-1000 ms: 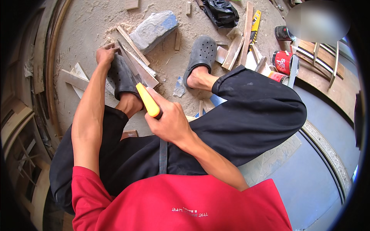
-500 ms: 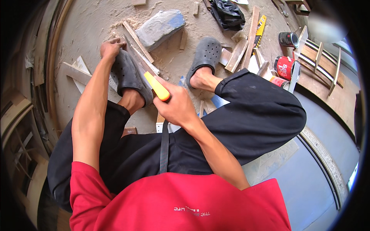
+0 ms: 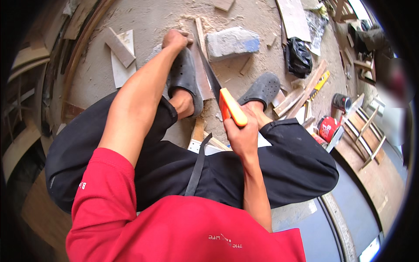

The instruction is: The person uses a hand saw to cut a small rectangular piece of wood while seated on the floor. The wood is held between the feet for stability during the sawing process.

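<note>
My right hand (image 3: 243, 135) is wrapped round the orange-and-yellow handle of a handsaw (image 3: 232, 107). Its dark blade slants away to the far left, over a thin wooden board (image 3: 200, 76). At the board's far end, my left hand (image 3: 176, 40) has its fingers curled down on the wood, close to the blade's tip; the fingertips are partly hidden. My left foot, in a grey clog (image 3: 183, 72), rests along the board and seems to press on it. The other grey clog (image 3: 263, 87) stands to the right of the saw.
A grey stone block (image 3: 231, 43) lies beyond the blade, next to a narrow wood strip (image 3: 200, 35). Offcuts (image 3: 120, 48) and sawdust are on the floor at left. To the right are a black plastic bag (image 3: 299, 56), a yellow tool (image 3: 321, 84) and paint cans (image 3: 328, 128).
The whole view has shifted, so the feet and block appear farther right. The saw has drawn back toward me, its handle now lower right, with more blade showing. My left hand stays at the board's end.
</note>
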`<state>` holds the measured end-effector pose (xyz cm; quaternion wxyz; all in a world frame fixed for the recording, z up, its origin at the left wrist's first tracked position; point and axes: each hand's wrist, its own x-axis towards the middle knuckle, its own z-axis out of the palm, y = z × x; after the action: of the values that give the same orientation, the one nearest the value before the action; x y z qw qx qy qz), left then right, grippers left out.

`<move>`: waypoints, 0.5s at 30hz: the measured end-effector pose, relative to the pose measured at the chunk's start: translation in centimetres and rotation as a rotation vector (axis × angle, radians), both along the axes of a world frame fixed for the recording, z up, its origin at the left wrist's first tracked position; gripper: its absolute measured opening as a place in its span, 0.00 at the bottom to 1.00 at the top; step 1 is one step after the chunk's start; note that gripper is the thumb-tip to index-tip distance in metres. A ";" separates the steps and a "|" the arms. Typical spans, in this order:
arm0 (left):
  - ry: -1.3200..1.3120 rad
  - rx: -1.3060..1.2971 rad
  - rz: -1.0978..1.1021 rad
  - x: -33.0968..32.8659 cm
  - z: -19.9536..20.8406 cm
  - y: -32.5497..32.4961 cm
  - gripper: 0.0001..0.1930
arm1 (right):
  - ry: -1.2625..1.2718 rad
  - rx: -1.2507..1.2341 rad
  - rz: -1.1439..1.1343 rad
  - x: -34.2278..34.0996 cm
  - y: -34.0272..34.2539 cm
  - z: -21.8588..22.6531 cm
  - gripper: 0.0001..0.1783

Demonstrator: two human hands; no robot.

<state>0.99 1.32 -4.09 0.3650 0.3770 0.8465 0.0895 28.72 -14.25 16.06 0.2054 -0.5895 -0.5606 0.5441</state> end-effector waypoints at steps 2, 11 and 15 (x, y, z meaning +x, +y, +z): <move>0.041 -0.025 -0.017 0.0 -0.5 0.0 0.20 | -0.008 -0.063 -0.012 -1.4 1.2 -1.9 0.28; -0.104 -0.011 0.098 -0.2 -0.2 -0.4 0.17 | -0.062 -0.042 0.071 -0.8 0.3 -1.2 0.26; -0.091 0.031 0.091 -0.4 -1.0 -0.4 0.16 | -0.078 -0.077 0.061 -2.0 1.4 -1.5 0.26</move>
<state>0.57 0.89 -5.06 0.3930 0.3391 0.8438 0.1361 26.74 -12.83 14.61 0.1437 -0.6003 -0.5646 0.5479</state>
